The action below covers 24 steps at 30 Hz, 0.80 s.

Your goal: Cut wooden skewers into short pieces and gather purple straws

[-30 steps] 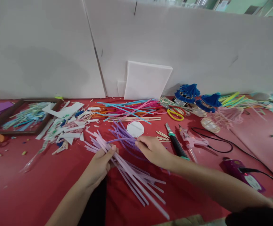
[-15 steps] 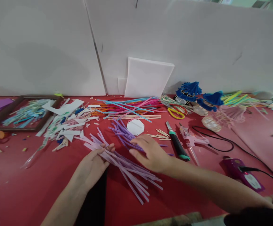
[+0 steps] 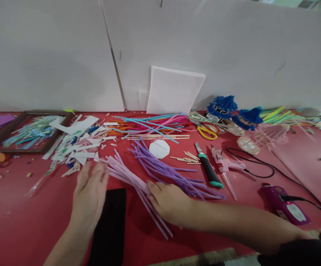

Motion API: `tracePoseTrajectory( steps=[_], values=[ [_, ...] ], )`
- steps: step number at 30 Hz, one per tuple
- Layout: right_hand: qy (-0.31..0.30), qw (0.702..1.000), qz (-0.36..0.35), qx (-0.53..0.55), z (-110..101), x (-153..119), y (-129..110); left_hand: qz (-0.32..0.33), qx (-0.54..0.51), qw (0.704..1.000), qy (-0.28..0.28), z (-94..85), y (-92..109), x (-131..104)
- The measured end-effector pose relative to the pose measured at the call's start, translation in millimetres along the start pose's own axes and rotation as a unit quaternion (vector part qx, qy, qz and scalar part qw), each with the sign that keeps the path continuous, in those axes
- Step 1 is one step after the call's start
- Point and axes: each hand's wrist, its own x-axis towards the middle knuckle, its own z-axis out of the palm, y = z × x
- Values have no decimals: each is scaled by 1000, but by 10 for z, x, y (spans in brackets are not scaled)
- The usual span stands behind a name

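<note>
A bundle of pale lilac pipe cleaners (image 3: 131, 177) lies slanting across the middle of the red table. My right hand (image 3: 171, 203) is closed around it near its lower part, thumb and fingers wrapped over the stems. At the bundle's upper left end is my left hand (image 3: 91, 188), fingers stretched out and holding nothing; whether they touch the tips I cannot tell. Right behind my right hand lie darker purple pipe cleaners (image 3: 160, 166), loosely spread. A white octagonal piece (image 3: 159, 149) rests above them, beside short wooden sticks (image 3: 189, 158).
Right of the sticks are a black-green handled knife (image 3: 209, 170), a pink glue gun (image 3: 228, 162) with its cord, and a purple plugged-in device (image 3: 286, 205). Yellow-handled scissors (image 3: 207, 133) lie behind. Paper scraps (image 3: 84, 147) and a brown frame (image 3: 24, 151) sit left; a black flat object (image 3: 109, 229) is in front.
My left hand has let go of the lilac bundle and moved left. My right hand has come down and closed on the bundle, uncovering more of the purple pipe cleaners.
</note>
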Motion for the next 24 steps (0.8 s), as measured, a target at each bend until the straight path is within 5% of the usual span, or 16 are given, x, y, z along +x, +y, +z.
tracePoseTrajectory(
  steps=[4,8,14,16,20,24],
  values=[
    [-2,998,-60,-34,-74,-20,36,258,169,951,-24,-98,25,35],
    [-2,992,-113,-63,-106,-26,94,305,368,866,-147,-187,20,105],
    [-11,992,-117,-38,-80,-23,178,359,559,614,-427,-258,-181,213],
    [27,996,-86,-11,-117,-24,217,355,575,562,-478,-247,-265,200],
    [143,988,54,-18,-242,-32,329,368,575,549,-482,-219,-358,164],
    [89,984,146,-53,-272,-36,408,364,562,578,-467,-176,-352,150]
  ],
)
